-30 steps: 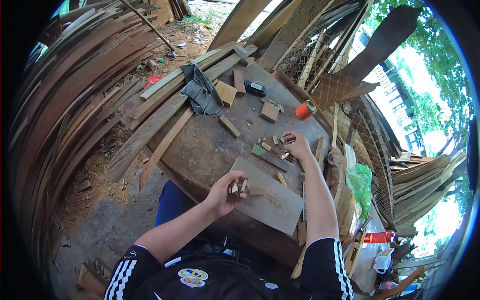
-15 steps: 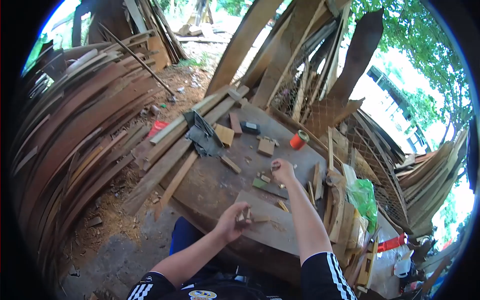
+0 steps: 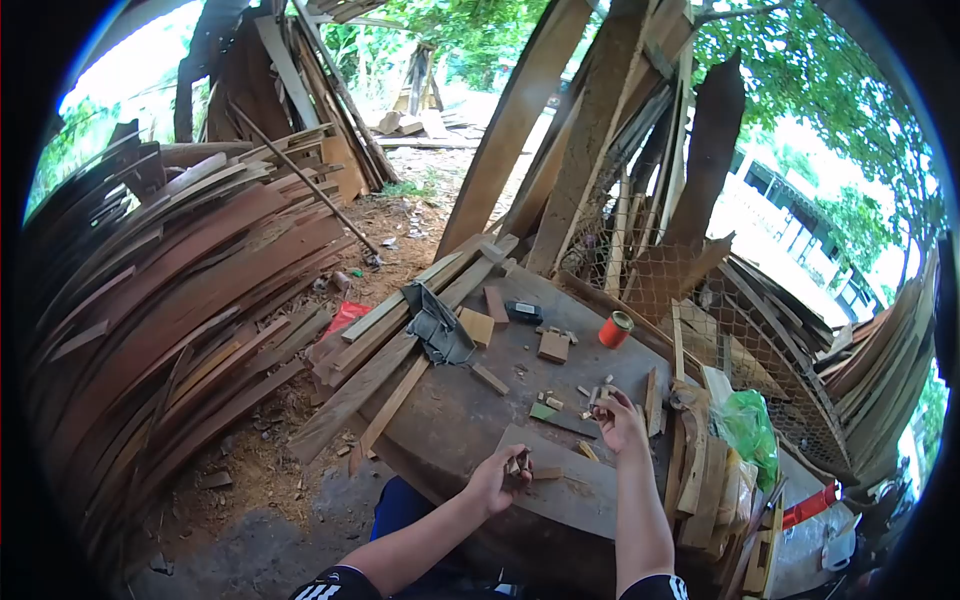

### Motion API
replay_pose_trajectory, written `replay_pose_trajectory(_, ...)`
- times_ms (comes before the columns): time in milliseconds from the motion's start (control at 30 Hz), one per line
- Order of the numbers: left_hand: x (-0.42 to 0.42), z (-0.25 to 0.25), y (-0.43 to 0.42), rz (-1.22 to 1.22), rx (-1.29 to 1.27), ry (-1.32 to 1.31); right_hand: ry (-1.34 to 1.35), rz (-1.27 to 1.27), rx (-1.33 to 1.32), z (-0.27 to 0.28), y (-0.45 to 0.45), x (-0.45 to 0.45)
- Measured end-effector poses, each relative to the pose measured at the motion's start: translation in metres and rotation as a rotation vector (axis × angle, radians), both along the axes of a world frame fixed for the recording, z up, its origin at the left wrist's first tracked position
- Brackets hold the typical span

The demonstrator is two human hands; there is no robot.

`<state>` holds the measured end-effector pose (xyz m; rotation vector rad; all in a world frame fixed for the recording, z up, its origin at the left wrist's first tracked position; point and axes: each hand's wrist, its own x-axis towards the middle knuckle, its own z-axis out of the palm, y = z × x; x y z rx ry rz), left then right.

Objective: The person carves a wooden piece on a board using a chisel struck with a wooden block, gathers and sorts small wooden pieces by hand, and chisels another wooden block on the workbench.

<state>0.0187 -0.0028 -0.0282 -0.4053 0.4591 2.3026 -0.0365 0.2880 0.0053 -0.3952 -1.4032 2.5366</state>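
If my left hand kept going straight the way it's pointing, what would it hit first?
Probably the small flat wood piece on the grey board, just past your left hand's fingertips. Depth is unclear, so the hand might pass slightly above it.

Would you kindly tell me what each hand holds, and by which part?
The left hand holds small wood pieces, the right hand something small; gripped parts are unclear.
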Motion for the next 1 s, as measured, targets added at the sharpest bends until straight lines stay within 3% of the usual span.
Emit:
replay_pose_trajectory(100,0.002,0.002,0.013,0.009,-0.001,-0.027,0.050,-0.321,-0.466,-0.003,0.000,0.060)
replay_pose_trajectory(133,0.004,0.007,0.019,0.009,-0.011,-0.031,0.076,-0.361,-0.504,0.002,-0.007,0.080)
replay_pose_trajectory(233,0.009,0.014,0.042,-0.024,-0.035,-0.005,0.049,-0.360,-0.678,-0.049,0.020,0.103)
replay_pose_trajectory(267,0.010,0.016,0.050,-0.046,-0.040,0.013,-0.014,-0.416,-0.740,-0.039,0.015,0.111)
replay_pose_trajectory(367,0.017,0.020,0.071,-0.075,-0.033,0.024,0.205,-0.358,-0.787,-0.076,0.028,0.117)
replay_pose_trajectory(467,0.022,0.026,0.090,-0.099,-0.063,0.079,0.375,-0.280,-0.914,-0.065,0.011,0.121)
replay_pose_trajectory(600,0.030,0.028,0.100,-0.148,-0.138,0.184,0.383,-0.408,-0.887,-0.035,-0.019,0.139)
replay_pose_trajectory(767,0.035,0.021,0.103,-0.084,-0.216,0.163,0.319,-0.345,-1.059,-0.068,-0.022,0.134)
replay_pose_trajectory(900,0.033,0.013,0.121,0.066,-0.320,0.222,0.194,-0.331,-0.924,-0.062,-0.040,0.135)
replay_pose_trajectory(1000,0.037,0.010,0.144,0.275,-0.466,0.494,0.070,-0.470,-0.719,-0.029,-0.063,0.125)
